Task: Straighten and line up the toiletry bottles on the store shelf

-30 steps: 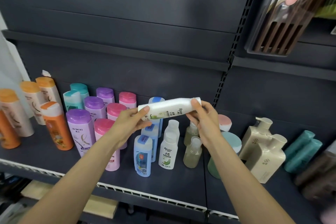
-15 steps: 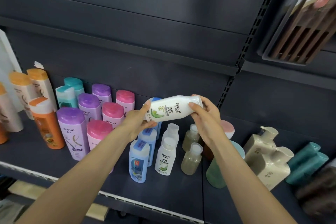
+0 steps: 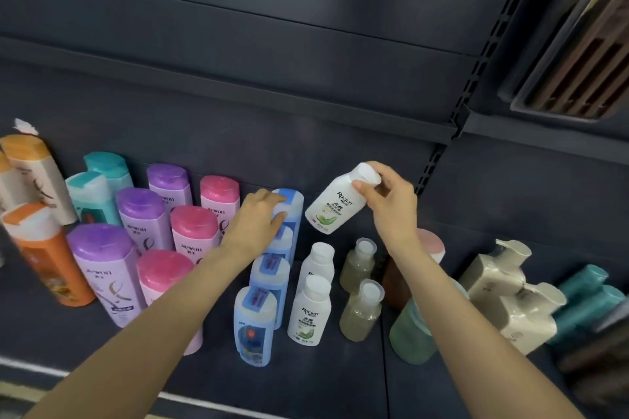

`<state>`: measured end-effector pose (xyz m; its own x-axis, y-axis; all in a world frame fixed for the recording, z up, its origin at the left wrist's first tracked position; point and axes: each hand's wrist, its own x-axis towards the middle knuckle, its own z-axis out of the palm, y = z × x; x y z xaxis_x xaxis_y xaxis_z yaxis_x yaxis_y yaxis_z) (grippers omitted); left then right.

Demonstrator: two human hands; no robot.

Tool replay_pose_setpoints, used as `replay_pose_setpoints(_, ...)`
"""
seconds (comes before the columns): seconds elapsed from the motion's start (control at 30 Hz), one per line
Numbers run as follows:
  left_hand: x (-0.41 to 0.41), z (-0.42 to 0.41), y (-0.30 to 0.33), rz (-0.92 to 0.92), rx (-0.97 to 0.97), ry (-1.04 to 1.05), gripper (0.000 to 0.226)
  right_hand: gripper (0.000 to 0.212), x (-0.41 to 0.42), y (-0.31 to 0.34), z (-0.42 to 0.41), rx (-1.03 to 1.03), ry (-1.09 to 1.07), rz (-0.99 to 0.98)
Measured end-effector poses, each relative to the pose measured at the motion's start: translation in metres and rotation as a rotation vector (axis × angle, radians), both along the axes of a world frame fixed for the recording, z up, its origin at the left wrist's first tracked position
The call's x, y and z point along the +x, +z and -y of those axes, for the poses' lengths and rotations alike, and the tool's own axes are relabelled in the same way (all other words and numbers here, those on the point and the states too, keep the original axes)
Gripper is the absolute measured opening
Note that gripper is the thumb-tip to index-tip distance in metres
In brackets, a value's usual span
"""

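Observation:
My right hand (image 3: 388, 201) grips a white bottle (image 3: 335, 206) with a green label by its cap, tilted, just above the back of the dark shelf (image 3: 190, 374). Two more white bottles (image 3: 311, 309) stand in a row in front of it. My left hand (image 3: 258, 224) rests with relaxed fingers on the top of the rear blue bottle (image 3: 289, 211), last in a row of blue bottles (image 3: 253, 323). Pink bottles (image 3: 194, 235), purple bottles (image 3: 102, 269) and teal bottles (image 3: 90, 197) stand in rows to the left.
Orange bottles (image 3: 41, 258) stand at the far left. Right of the white row are two pale yellow bottles (image 3: 360, 313), a green bottle (image 3: 412, 333), cream pump bottles (image 3: 510, 296) and lying teal bottles (image 3: 589, 303). An upper shelf edge (image 3: 238, 92) hangs overhead.
My left hand let go of the white bottle and dropped onto the rear blue bottle. My right hand alone swung the white bottle from lying across to nearly upright, lower toward the shelf's back.

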<state>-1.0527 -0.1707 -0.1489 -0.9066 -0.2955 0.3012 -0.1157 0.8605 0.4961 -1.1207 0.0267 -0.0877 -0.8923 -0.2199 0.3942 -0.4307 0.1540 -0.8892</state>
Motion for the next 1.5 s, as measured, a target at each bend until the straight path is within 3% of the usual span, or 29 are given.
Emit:
replay_pose_setpoints(0.23, -0.011, 0.014, -0.007, 0.302, -0.177, -0.266, 0.058, 0.027, -0.024, -0.03, 0.016, 0.401, -0.005, -0.04)
replay_pose_setpoints(0.53, -0.016, 0.02, -0.013, 0.273, -0.175, -0.264, 0.061, 0.018, -0.04, -0.064, 0.033, 0.65, 0.079, 0.101)
replay_pose_setpoints(1.0, -0.012, 0.02, -0.018, 0.197, -0.201, -0.268, 0.062, 0.025, -0.039, -0.083, 0.043, 0.698, 0.047, 0.182)
replay_pose_setpoints(1.13, -0.01, 0.019, -0.014, 0.185, -0.186, -0.245, 0.063, 0.039, -0.041, -0.08, 0.046, 0.771, 0.062, 0.201)
replay_pose_setpoints(1.3, 0.005, 0.028, 0.008, 0.03, -0.111, -0.17, 0.054, 0.041, -0.034, -0.064, 0.056, 0.698, 0.066, 0.035)
replay_pose_setpoints(1.5, 0.019, 0.075, 0.033, -0.031, -0.209, -0.056, 0.043, 0.043, -0.024, -0.041, 0.083, 0.68, 0.106, -0.067)
